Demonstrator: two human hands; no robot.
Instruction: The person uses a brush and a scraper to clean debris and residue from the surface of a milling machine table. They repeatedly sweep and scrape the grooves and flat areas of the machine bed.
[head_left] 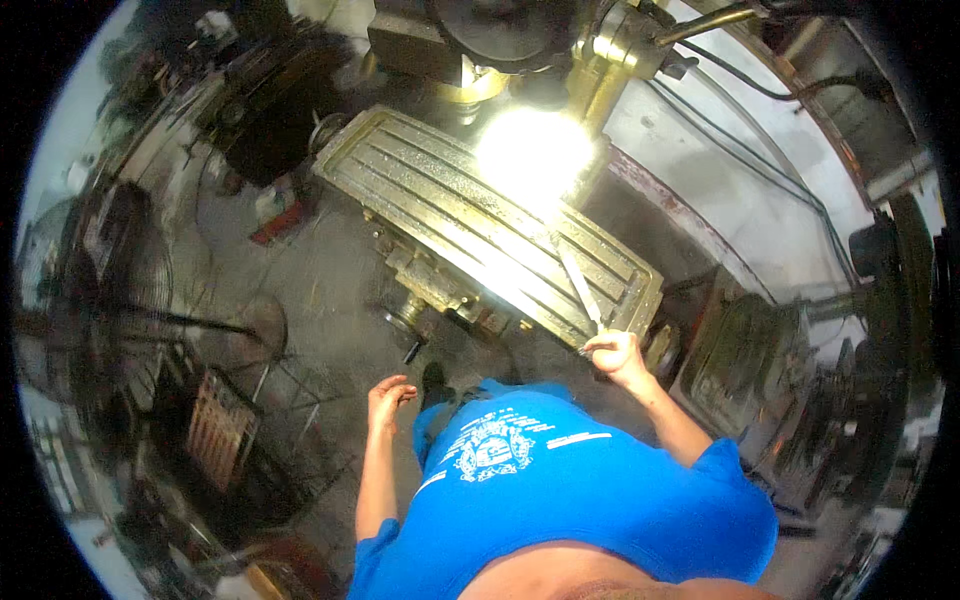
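The right hand (614, 356) grips a pale strip (580, 282) by the machine bed (430, 178)'s near right corner — apparently guiding it, needing steadiness — left hand (388, 402) empty, loosely open.

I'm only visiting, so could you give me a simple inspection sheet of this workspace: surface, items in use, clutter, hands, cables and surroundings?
Surface: slotted metal table, long parallel grooves, scattered specks; glare washes out part of it.
Items in use: slim pale tool, lying across the grooves; its exact kind is unclear.
Clutter: red object on the floor at left; slatted panel nearer the person.
Hands: right hand grips the tool's near end; left hand is off the table, fingers loosely curled, nothing seen in it.
Cables: dark cable at upper right.
Surroundings: dark machine head beyond the table; edges too dim for detail.
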